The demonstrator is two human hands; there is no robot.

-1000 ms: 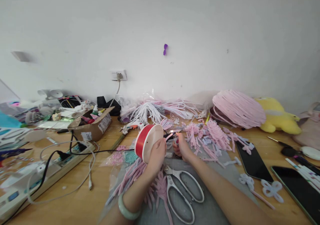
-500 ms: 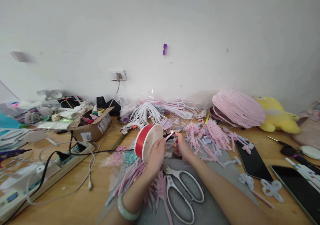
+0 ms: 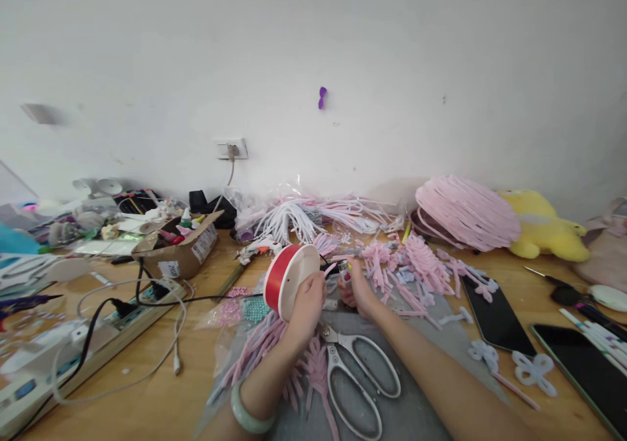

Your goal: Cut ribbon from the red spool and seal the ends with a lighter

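Note:
My left hand (image 3: pixel 307 302) is closed on a spool of red ribbon (image 3: pixel 281 280), its white side disc facing right. A short pink strip end (image 3: pixel 329 270) sticks out from my left fingertips toward the right. Across a small gap, my right hand (image 3: pixel 358 291) is wrapped round a lighter (image 3: pixel 345 272) with a metal top and a patterned body; no flame shows on it. Scissors (image 3: pixel 355 382) with grey handles lie below both hands on a grey mat (image 3: pixel 416 369). Pink fuzzy stems (image 3: pixel 316 369) lie beneath my left forearm.
A power strip (image 3: pixel 98 349) with cables and a cardboard box (image 3: pixel 183 251) stand left. White fuzzy stems (image 3: pixel 289 219) lie behind, and a pink coil of stems (image 3: pixel 465 212) sits back right. Two phones (image 3: pixel 497 317) and a yellow plush toy (image 3: pixel 543 225) are on the right.
The small flame at the lighter's top has gone out. The lighter has drawn slightly right, away from the pink strip end, which is now shorter in view. The spool has barely moved.

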